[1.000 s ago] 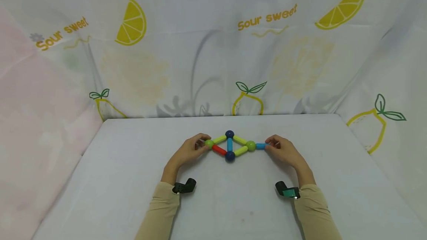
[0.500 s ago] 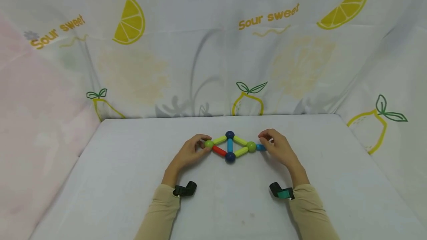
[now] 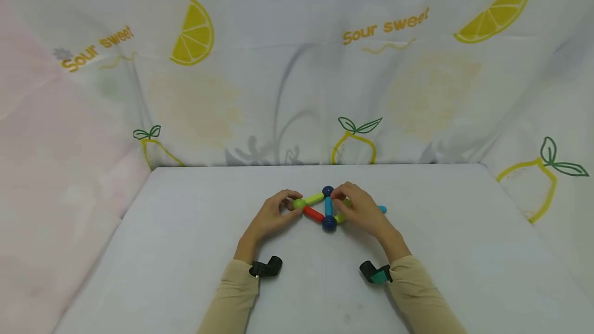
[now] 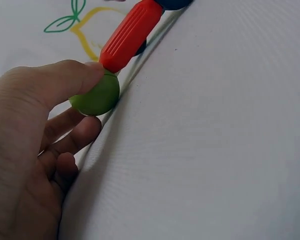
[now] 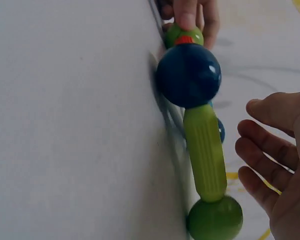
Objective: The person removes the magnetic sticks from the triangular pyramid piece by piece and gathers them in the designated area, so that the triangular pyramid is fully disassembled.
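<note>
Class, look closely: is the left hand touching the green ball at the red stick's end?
Touching. The left wrist view shows it: the left hand has its thumb laid against the green ball, close to the red stick.

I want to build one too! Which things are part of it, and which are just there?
Part of it:
green balls
dark blue balls
red stick
yellow-green sticks
blue sticks

Just there:
lemon-print cloth
white table
wrist cameras

Red on the front-left rod, blue on the middle rod, lime on the rear-left rod; navy on the near ball, green on the left ball; yellow lemon print across white cloth.
</note>
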`<state>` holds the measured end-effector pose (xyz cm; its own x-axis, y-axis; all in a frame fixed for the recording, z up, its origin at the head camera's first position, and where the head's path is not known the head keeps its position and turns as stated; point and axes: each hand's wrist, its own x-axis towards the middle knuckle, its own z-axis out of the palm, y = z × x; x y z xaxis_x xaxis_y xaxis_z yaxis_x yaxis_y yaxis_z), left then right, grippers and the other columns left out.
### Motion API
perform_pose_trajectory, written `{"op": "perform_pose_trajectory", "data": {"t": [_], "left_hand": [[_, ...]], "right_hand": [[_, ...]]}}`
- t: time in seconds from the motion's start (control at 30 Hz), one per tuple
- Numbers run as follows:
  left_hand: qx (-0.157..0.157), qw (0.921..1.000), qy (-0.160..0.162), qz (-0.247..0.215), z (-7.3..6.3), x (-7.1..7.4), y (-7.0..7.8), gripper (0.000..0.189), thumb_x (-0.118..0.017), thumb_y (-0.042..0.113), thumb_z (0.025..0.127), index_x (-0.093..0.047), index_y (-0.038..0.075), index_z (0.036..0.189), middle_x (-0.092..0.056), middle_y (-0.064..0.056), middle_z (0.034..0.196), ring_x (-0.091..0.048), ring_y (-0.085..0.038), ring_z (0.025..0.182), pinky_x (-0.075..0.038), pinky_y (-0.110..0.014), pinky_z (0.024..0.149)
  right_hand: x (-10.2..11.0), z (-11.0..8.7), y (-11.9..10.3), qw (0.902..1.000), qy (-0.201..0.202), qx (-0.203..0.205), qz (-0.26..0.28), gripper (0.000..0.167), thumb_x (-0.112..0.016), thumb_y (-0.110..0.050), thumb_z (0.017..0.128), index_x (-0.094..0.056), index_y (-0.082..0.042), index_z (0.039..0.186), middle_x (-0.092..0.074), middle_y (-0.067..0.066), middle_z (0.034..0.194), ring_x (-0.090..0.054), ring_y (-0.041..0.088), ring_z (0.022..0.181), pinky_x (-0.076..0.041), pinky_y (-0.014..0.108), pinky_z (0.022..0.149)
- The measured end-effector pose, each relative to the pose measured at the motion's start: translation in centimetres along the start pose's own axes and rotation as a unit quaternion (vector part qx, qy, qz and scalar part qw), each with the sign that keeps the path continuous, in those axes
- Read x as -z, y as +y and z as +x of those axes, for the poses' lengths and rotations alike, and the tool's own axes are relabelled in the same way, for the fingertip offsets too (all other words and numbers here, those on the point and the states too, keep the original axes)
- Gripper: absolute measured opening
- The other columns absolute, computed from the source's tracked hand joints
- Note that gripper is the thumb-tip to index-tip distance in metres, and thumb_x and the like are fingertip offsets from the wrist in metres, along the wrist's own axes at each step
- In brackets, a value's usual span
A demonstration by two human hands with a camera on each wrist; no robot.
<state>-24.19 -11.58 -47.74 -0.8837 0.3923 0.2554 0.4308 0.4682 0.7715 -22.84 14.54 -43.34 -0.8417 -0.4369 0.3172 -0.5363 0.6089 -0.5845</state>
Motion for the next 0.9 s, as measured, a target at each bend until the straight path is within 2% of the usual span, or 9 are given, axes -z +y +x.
{"op": "perform_pose_trajectory", "data": {"t": [0.13,0.27,0.37,0.67,0.9], "left_hand": [[-0.008,0.9999,0.004,-0.009,0.0,-0.1,0.0,0.032,-0.071,0.023,0.085,-0.062,0.016,0.115,-0.065,0.002,0.089,-0.057,-0.008,0.08,-0.043,-0.024,0.074],[-0.011,0.9999,0.008,-0.009,0.0,-0.1,-0.1,0.032,-0.071,0.023,0.085,-0.062,0.017,0.115,-0.065,0.004,0.088,-0.057,-0.007,0.079,-0.043,-0.025,0.074],[-0.01,0.9999,0.007,-0.007,0.0,0.0,-0.1,0.031,-0.071,0.025,0.085,-0.062,0.019,0.115,-0.065,0.005,0.088,-0.057,-0.006,0.079,-0.043,-0.025,0.075],[-0.003,1.0,0.003,-0.008,0.1,0.1,0.1,0.032,-0.071,0.026,0.085,-0.061,0.018,0.115,-0.064,0.005,0.09,-0.057,-0.008,0.079,-0.043,-0.025,0.075],[-0.011,0.9999,0.007,-0.004,0.0,0.2,0.1,0.031,-0.072,0.025,0.084,-0.062,0.017,0.113,-0.066,0.002,0.093,-0.058,-0.009,0.078,-0.043,-0.025,0.073]], "right_hand": [[-0.7,1.4,-1.1,0.9983,-0.026,0.038,-0.036,0.01,-0.061,-0.009,0.09,-0.063,-0.008,0.101,-0.06,-0.001,0.097,-0.057,0.013,0.094,-0.049,0.032,0.084],[-1.1,2.8,-1.9,0.9917,-0.049,0.085,-0.082,0.011,-0.063,-0.01,0.089,-0.063,-0.009,0.101,-0.061,0.0,0.097,-0.057,0.015,0.092,-0.05,0.032,0.082],[-1.2,3.5,-2.2,0.9877,-0.068,0.103,-0.097,0.014,-0.063,-0.01,0.089,-0.063,-0.008,0.102,-0.061,0.003,0.099,-0.057,0.017,0.092,-0.049,0.033,0.082],[-1.8,4.8,-2.3,0.9836,-0.124,0.095,-0.091,0.019,-0.06,-0.013,0.091,-0.063,-0.007,0.109,-0.061,0.005,0.106,-0.058,0.021,0.099,-0.048,0.036,0.087],[-2.1,5.4,-2.3,0.9778,-0.158,0.087,-0.107,0.017,-0.061,-0.013,0.091,-0.064,-0.009,0.107,-0.061,0.003,0.102,-0.057,0.017,0.094,-0.048,0.035,0.085]]}}
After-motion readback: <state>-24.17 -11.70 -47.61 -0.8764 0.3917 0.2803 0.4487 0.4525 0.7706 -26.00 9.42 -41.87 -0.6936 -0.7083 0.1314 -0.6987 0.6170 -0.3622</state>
